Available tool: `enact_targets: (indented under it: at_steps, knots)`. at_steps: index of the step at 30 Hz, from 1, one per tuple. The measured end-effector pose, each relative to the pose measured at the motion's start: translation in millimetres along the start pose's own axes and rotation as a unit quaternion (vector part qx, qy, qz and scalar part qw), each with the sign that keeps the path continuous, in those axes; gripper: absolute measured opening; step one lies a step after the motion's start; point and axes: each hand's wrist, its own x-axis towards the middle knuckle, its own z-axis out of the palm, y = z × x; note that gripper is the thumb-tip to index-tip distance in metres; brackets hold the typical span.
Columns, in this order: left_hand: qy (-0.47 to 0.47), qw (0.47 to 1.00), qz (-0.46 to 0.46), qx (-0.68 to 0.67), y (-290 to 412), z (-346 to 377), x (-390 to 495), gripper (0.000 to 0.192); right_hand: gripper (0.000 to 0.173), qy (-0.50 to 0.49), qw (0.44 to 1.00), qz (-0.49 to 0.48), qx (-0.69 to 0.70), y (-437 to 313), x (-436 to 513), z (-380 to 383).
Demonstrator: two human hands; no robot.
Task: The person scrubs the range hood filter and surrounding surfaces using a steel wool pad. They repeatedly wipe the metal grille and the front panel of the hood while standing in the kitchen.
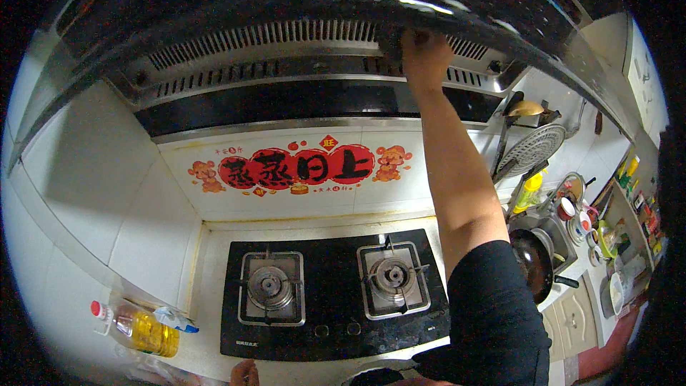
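Observation:
My right hand (427, 59) is raised to the slotted underside of a range hood (316, 32), its fingers curled against the grille. A dark patch lies just left of the fingers; whether it is a cloth or shadow is unclear. Only the fingers of my left hand (244, 373) show at the bottom edge, near the front of the counter, and what they hold is hidden. Between the hands lies a black glass gas cooktop (332, 279) with a left burner (269, 284) and a right burner (395, 275), both bare of pans.
A cooking oil bottle (142, 329) with a red cap stands at left. To the right are a wok (530, 262), a sink (563, 230), a yellow bottle (529, 193) and a hanging perforated strainer (533, 150). Dishes crowd the far counter. A red decal (300, 166) marks the tiled wall.

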Motion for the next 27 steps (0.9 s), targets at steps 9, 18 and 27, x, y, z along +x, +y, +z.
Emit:
enact_targets:
  at_steps: [9, 18, 27]
  knots:
    - [-0.034, 0.999, -0.01, 0.04, 13, 0, 7, 0.039, 0.021, 0.047, 0.993, -0.097, -0.043, 9, 14, 3]
    - [-0.002, 0.996, 0.083, 0.026, 15, 7, 9, 0.04, 0.033, -0.024, 0.961, 0.011, 0.276, 82, 1, 41]
    - [-0.008, 1.0, -0.014, 0.006, 31, 4, -11, 0.04, 0.025, -0.017, 0.991, -0.082, -0.103, 34, -13, 5]
